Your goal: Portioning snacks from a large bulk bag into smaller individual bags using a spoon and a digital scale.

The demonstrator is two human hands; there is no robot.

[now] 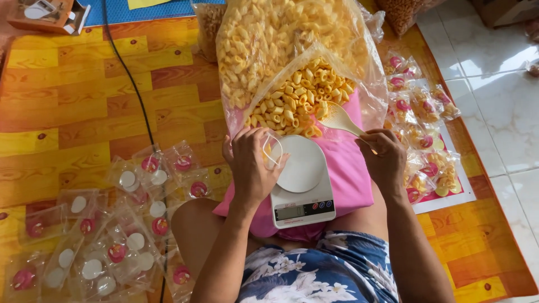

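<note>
Pasta-shaped yellow crackers fill the large clear plastic sack [292, 50] that lies open at the top of my view, its mouth spilling a heap of curled pieces toward the pink cushion [348, 179] on the lap. On that cushion sits a small white digital kitchen scale [303, 209] with a round white plate, which looks bare. My left hand [252, 165] is at the plate's left edge, fingers closed on a small clear plastic pouch [272, 150]; I cannot tell whether anything is in it. My right hand [384, 154] has its grip clenched around the handle of a white plastic scoop [338, 118], whose bowl is pushed into the crackers at the sack's mouth.

To the right, on a white sheet on the floor, lies a row of small clear filled packets [421, 140], each holding crackers and a round pink label. To the left, on the wood-patterned yellow mat [67, 101], empty clear pouches [101, 235] with pink and white round labels lie scattered and overlapping. A black cable [132, 84] runs across the mat beside them.
</note>
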